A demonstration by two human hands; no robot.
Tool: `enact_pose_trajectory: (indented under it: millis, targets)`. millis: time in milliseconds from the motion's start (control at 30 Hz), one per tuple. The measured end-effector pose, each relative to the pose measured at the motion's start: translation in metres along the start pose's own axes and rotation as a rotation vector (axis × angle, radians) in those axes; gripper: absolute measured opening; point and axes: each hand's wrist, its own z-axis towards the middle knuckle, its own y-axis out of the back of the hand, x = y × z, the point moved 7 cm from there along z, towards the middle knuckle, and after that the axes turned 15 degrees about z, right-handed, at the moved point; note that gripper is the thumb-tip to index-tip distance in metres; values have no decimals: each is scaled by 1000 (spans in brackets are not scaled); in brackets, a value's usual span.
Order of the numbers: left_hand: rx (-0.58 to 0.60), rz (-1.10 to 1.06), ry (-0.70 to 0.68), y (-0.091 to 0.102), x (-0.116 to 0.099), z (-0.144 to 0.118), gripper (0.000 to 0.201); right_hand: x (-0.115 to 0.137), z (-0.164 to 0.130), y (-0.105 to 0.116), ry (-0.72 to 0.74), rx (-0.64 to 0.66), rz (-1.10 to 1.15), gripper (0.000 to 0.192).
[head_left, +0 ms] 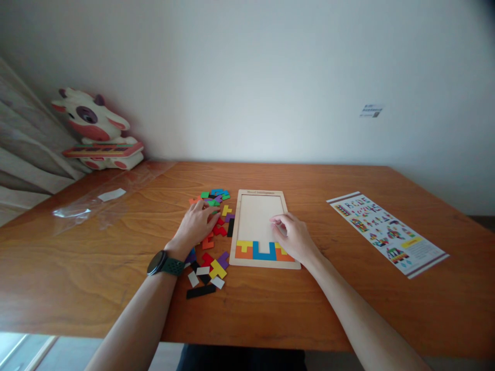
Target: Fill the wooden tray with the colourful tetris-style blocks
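Note:
My left hand [198,222] reaches over a pile of coloured puzzle pieces, its fingers apart and bent down onto them. Green pieces [204,195] and red pieces [220,231] lie around its fingertips. To the right is a shallow wooden puzzle board [257,216] with a pale frame. Along its near end sit a blue U-shaped piece [264,255], orange pieces [243,254] and yellow pieces [244,245]. Over the board's right side hovers my right hand [294,237], fingers curled in and thumb close to the index finger, with no piece visible between them. It partly hides the right-hand pieces.
Nearer me lie more loose pieces, including a black bar [201,292] and white pieces [203,270]. A printed pattern sheet [386,232] is on the right. Clear plastic wrapping [83,206] and a cow-shaped toy keyboard [102,131] are at the left.

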Motion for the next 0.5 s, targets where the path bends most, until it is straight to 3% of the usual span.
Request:
enact_pose_trajectory:
  millis: [167,333,500]
  targets:
    - [4,-56,80,0,7,1,24,1,0,0,3,4,-7,13]
    - [-42,-146,268,-2,18,3,26,2,0,0,3,-8,-11,13]
    - [-38,-250,311,-7,20,6,17,2,0,0,-9,-20,-2,12]
